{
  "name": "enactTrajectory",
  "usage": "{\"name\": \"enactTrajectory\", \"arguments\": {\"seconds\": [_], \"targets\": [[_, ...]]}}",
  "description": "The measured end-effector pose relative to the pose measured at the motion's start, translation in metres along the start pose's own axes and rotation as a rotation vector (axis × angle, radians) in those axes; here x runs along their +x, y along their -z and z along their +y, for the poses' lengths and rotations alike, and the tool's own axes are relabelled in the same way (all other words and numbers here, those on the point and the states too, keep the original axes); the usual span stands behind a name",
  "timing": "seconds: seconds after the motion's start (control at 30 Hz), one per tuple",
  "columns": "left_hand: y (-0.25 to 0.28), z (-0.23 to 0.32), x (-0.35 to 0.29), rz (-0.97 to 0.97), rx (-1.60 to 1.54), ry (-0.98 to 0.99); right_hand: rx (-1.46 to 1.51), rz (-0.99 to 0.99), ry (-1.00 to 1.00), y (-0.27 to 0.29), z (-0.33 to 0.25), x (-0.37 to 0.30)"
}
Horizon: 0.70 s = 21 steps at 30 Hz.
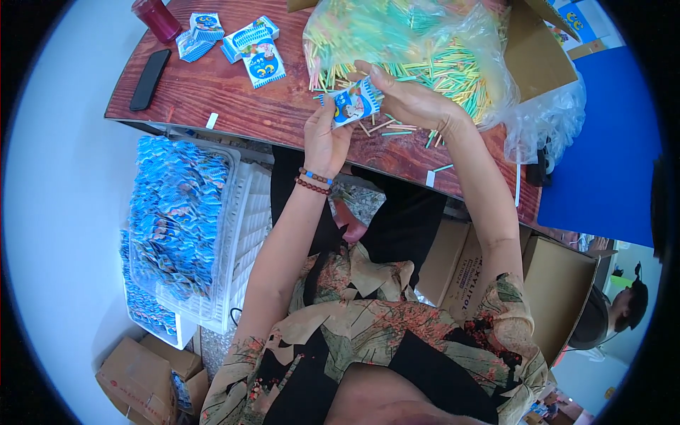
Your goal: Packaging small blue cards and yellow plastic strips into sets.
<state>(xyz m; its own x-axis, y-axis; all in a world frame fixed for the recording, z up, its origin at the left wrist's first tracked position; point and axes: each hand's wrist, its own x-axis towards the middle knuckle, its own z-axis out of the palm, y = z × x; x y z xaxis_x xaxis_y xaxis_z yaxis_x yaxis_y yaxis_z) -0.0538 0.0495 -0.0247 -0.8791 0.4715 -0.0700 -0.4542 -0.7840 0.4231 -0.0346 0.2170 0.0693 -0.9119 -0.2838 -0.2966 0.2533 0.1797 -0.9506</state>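
My left hand [329, 142] grips a small blue-and-white printed packet [354, 104] by its left end, thumb on the front. A beaded bracelet is on that wrist. Close against the packet's right end is my right hand [414, 101], its thumb and fingers extended and apart; part of its fingers is hidden. Just beyond both hands spreads a heap of thin pastel sticks [460, 74], yellow, green and pink, partly under a clear plastic bag [397, 28]. Several loose sticks [398, 132] lie on the table below the packet.
On the wooden table [191, 92] are several similar packets [263, 62], a black phone [150, 79] and a red container [157, 20]. A white crate [244, 212] piled with packets [177, 205] stands at left. Cardboard boxes [138, 379] sit lower left and right. Another person [623, 304] is at far right.
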Motion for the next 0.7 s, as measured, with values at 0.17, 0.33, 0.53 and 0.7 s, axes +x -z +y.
{"name": "enactTrajectory", "arguments": {"seconds": [0.17,0.33,0.53,0.7], "targets": [[0.004,0.0,0.001,0.018,-0.014,0.008,-0.194,0.053,-0.181,0.0,0.003,0.006],[0.005,-0.002,0.003,0.003,-0.008,0.025,-0.127,0.01,0.041,0.003,0.003,0.009],[0.002,0.001,0.0,0.042,-0.077,0.031,-0.382,0.01,0.094,-0.003,-0.012,0.001],[0.002,0.004,0.0,0.029,-0.145,0.01,-0.294,0.214,0.223,-0.011,-0.005,-0.012]]}}
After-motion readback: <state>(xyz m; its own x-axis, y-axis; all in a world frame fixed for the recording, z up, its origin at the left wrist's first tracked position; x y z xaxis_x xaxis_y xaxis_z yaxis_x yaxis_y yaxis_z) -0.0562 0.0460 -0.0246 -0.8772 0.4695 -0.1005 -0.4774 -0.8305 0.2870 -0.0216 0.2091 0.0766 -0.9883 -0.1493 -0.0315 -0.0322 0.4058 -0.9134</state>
